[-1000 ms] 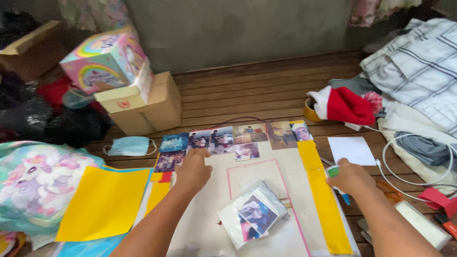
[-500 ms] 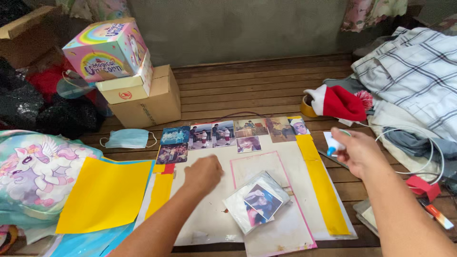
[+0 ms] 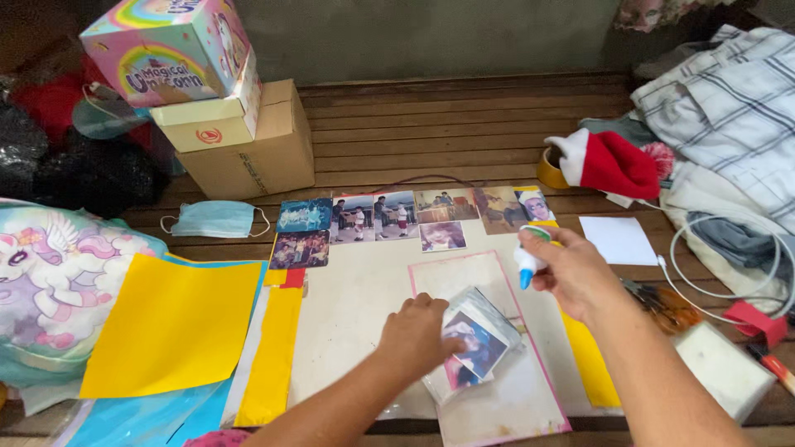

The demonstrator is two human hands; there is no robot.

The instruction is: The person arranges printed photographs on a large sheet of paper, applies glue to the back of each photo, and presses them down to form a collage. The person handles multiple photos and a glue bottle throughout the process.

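Note:
My right hand [image 3: 570,271] holds a small glue bottle [image 3: 527,260] with a blue tip pointing down, over the white board [image 3: 356,298]. My left hand [image 3: 414,335] rests on a stack of photos [image 3: 479,341] in clear plastic that lies on a pink-edged sheet [image 3: 497,389]. Along the board's far edge a row of photos [image 3: 406,215] is laid flat. Yellow paper strips [image 3: 273,356] border the board on both sides.
A large yellow sheet [image 3: 170,327] lies left of the board, beside a unicorn-print bag [image 3: 50,281]. A blue face mask [image 3: 217,219], cardboard boxes [image 3: 248,149], a red and white hat [image 3: 609,164], white paper [image 3: 617,240], scissors [image 3: 662,302], a cable [image 3: 729,273] and folded clothes [image 3: 729,116] surround it.
My right hand picked up the glue bottle from the right side and brought it over the board. My left hand moved from the board's middle right onto the photo stack.

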